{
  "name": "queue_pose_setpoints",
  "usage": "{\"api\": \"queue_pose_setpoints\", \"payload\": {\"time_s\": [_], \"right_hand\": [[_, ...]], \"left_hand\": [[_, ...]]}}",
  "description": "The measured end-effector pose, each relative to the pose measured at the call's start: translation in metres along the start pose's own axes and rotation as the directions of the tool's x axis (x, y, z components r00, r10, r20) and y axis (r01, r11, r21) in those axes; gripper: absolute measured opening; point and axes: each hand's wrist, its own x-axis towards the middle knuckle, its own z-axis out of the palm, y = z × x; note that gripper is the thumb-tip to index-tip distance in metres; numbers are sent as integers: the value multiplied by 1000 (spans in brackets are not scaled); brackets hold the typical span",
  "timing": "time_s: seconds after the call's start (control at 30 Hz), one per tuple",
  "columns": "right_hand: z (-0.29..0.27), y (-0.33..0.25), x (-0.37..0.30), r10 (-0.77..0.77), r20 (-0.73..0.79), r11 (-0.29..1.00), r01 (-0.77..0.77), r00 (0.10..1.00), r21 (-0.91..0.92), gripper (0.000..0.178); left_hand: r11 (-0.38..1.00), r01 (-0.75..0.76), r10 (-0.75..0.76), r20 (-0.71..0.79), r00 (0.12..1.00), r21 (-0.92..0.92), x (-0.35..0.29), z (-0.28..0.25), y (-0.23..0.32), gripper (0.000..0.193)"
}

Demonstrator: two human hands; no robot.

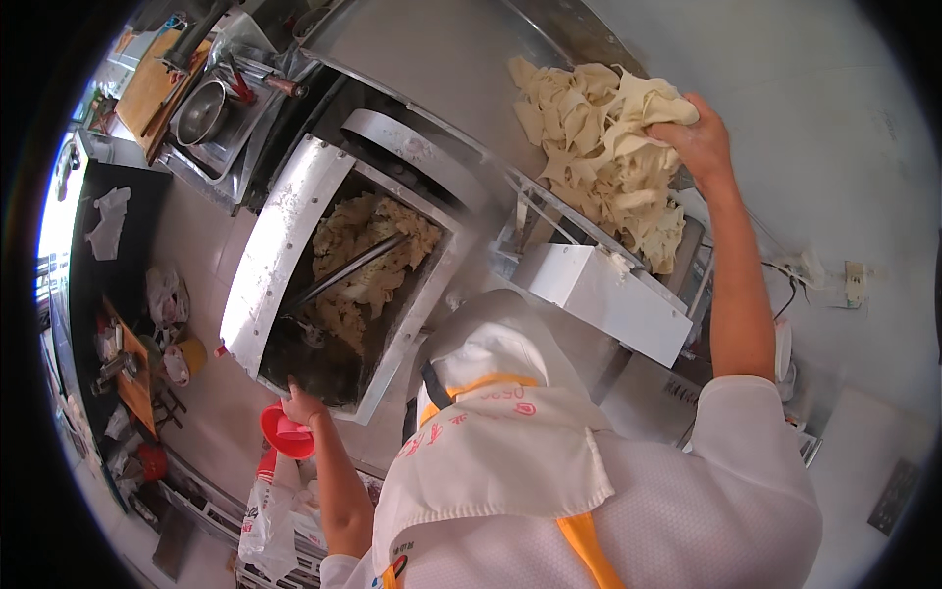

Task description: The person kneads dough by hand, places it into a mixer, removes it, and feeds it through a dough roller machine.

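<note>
My right hand (695,142) reaches far to the right and is closed on the edge of a dough sheet (659,100). That sheet belongs to a loose heap of pale dough pieces (599,147) lying on a metal worktop (412,54). At the lower left, my left hand (304,404) rests at the near rim of a metal dough mixer (285,236), with a finger stretched out over the edge. Inside the mixer a rough, crumbly dough mass (368,260) lies around a metal bar (351,267). Beside my left hand is a red plastic bowl (275,430) with something pink in it.
A white box-shaped machine part (608,294) stands between me and the heap. Toward the upper left, a metal pan (202,113) sits on a tray near a wooden board (162,83). White plastic bags (270,535) hang below the bowl. A dark counter (118,226) lies at far left.
</note>
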Motion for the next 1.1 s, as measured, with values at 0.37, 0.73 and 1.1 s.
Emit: {"api": "queue_pose_setpoints", "payload": {"time_s": [0.37,0.73,1.1], "right_hand": [[70,69,-72,94,28,919,-76,995,-386,147],[72,50,-95,-152,-243,970,96,958,-225,64],[65,75,-67,-376,-215,906,308,901,-290,70]], "left_hand": [[989,-13,21,-54,998,147,8,-4,-16,60],[951,-16,41,-72,997,309,26,6,-37,62],[932,-51,73,-48,996,358,54,8,-68,60]]}}
